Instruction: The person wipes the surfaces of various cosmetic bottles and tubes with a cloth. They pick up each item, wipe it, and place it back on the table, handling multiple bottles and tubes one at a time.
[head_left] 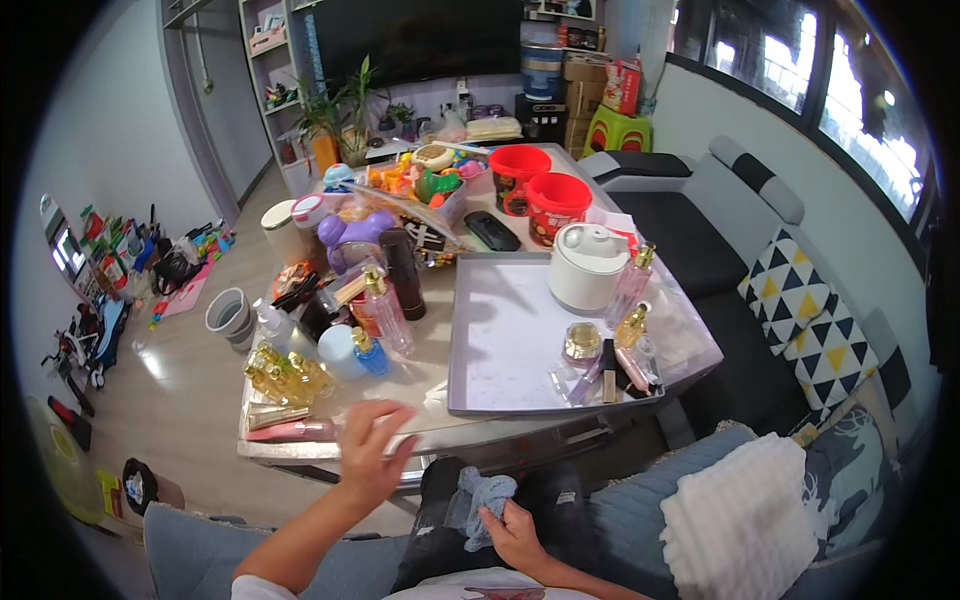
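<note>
My left hand (374, 452) is raised over the table's near edge, its fingers spread and holding nothing. Beside it, a pink tube (290, 430) lies along that edge, and a group of small gold-capped bottles (290, 374) stands just behind. Over my lap, my right hand (512, 532) grips a crumpled blue-grey cloth (488, 496). A small blue bottle (371, 354) and a tall pink spray bottle (388, 315) stand beyond my left hand. The shallow grey tray (500, 350) holds a white lidded pot (584, 268), a gold-lidded jar (582, 343) and several cosmetics at its right side.
Two red tubs (557, 205), a black case (492, 231) and a toy-filled bin (430, 185) crowd the table's far side. A grey bucket (231, 317) stands on the floor at left. On the right is a dark sofa (690, 240); a white blanket (738, 510) lies beside me.
</note>
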